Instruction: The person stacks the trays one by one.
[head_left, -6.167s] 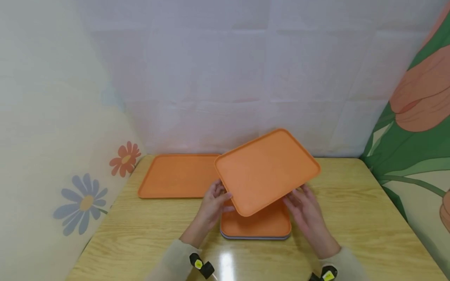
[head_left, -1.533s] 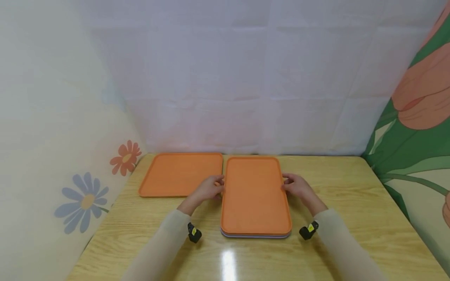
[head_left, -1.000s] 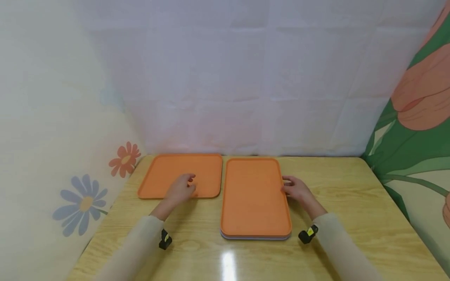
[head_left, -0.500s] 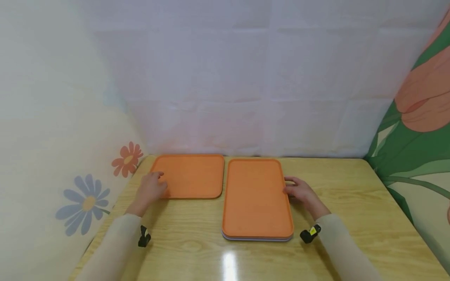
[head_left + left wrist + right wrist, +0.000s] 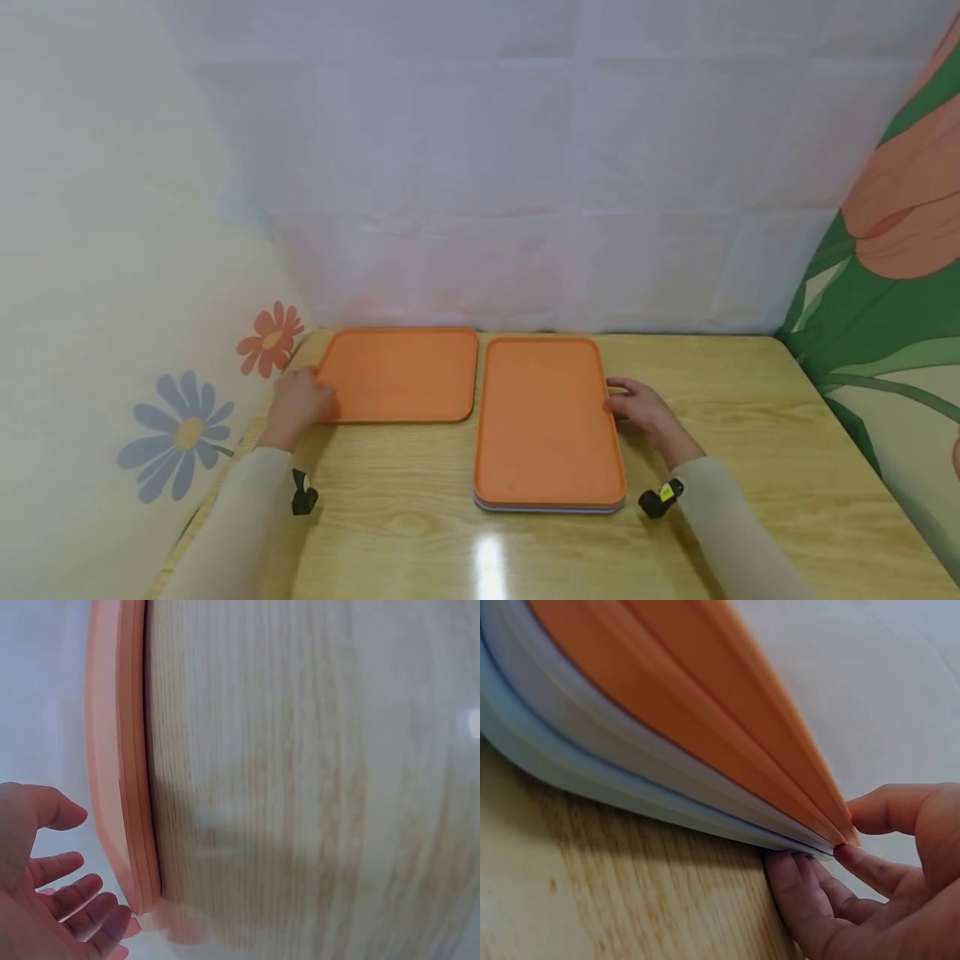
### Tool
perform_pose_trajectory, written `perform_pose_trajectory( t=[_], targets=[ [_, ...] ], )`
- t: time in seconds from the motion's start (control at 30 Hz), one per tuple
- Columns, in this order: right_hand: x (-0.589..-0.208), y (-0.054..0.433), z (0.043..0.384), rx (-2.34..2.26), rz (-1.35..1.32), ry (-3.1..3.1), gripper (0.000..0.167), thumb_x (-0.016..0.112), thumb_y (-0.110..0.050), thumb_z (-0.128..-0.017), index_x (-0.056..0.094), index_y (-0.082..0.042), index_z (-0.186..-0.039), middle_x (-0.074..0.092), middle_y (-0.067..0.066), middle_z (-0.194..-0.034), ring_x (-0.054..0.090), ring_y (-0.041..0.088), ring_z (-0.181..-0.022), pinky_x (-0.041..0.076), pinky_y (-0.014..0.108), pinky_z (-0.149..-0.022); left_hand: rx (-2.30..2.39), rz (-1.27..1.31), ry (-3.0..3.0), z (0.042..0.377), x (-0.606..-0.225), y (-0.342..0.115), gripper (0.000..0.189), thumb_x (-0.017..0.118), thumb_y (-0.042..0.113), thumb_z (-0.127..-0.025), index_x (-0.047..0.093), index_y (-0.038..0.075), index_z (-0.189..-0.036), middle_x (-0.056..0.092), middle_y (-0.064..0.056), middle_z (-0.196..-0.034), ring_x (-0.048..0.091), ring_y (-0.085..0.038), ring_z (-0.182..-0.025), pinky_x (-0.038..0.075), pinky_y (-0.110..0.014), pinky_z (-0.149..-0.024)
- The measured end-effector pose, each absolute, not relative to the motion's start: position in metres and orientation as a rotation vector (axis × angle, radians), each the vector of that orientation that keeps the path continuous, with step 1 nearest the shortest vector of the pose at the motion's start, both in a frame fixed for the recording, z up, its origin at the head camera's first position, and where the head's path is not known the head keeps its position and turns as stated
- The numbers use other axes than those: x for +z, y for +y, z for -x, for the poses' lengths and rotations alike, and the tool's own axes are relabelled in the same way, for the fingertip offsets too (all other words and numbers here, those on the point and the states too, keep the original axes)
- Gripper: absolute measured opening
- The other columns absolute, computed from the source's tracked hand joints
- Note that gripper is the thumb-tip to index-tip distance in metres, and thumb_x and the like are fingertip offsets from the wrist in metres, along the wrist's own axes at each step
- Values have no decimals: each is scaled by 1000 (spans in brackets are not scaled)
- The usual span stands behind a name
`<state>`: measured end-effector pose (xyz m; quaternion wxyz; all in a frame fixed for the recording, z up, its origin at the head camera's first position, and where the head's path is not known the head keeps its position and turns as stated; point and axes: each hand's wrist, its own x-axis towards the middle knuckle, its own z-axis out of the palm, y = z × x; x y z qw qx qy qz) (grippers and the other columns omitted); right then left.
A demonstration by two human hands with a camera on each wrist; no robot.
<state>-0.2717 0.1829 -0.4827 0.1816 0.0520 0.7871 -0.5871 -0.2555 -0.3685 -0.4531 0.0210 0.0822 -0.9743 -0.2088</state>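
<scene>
A flat orange tray (image 5: 397,375) lies crosswise at the back left of the table. My left hand (image 5: 295,402) is at its left end. In the left wrist view the fingers (image 5: 79,892) are spread and loosely bent around the tray's corner, thumb apart from them. Beside it, lengthwise, sits a stack of trays (image 5: 551,425), orange on top with pale lilac and bluish ones below. My right hand (image 5: 643,410) holds the stack's right edge. Its thumb (image 5: 889,810) touches the top orange rim, while other fingertips reach under the lowest edge.
The wood-grain table (image 5: 397,517) ends at a white cloth backdrop (image 5: 517,183). A flower-printed wall (image 5: 150,275) stands close on the left, a tulip-printed one (image 5: 900,325) on the right. Each wrist carries a small black camera (image 5: 303,493).
The orange tray that both hands held tilted now lies flat on the stack. My left hand has left the stack and moved left to the other tray's far end; my right hand stays.
</scene>
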Motion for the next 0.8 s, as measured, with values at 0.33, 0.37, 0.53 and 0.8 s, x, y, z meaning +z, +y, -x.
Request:
perform_pose_trajectory(
  t=[0.33,0.37,0.53,0.8],
  targets=[
    [-483,183,272,-1657,-162,2213,61,61,-10,-95,39,0,-152,50,28,-146,63,33,-117,53,47,-98,-706,-419,-3050,258,-456,-379,56,49,22,-93,45,-21,-128,51,-40,-121,48,-50,-100,44,-63,-94],
    [-483,183,272,-1656,-159,2213,61,61,-10,-96,39,0,-152,50,28,-145,63,33,-117,53,48,-98,-684,-409,-3060,258,-456,-381,55,48,22,-93,46,-22,-127,51,-41,-121,49,-52,-101,43,-64,-96],
    [-484,184,272,-1677,-141,2204,60,61,-10,-96,41,0,-151,52,28,-143,64,30,-113,54,46,-96,-614,-391,-3107,260,-459,-386,52,45,20,-95,47,-25,-122,54,-43,-117,53,-51,-97,43,-64,-95],
    [-482,184,270,-1717,-87,2183,61,60,-6,-96,37,4,-152,48,32,-145,64,30,-114,56,43,-92,-563,-304,-3101,263,-466,-393,31,50,3,-83,55,-21,-103,59,-29,-86,51,-38,-74,47,-49,-70]
  ],
)
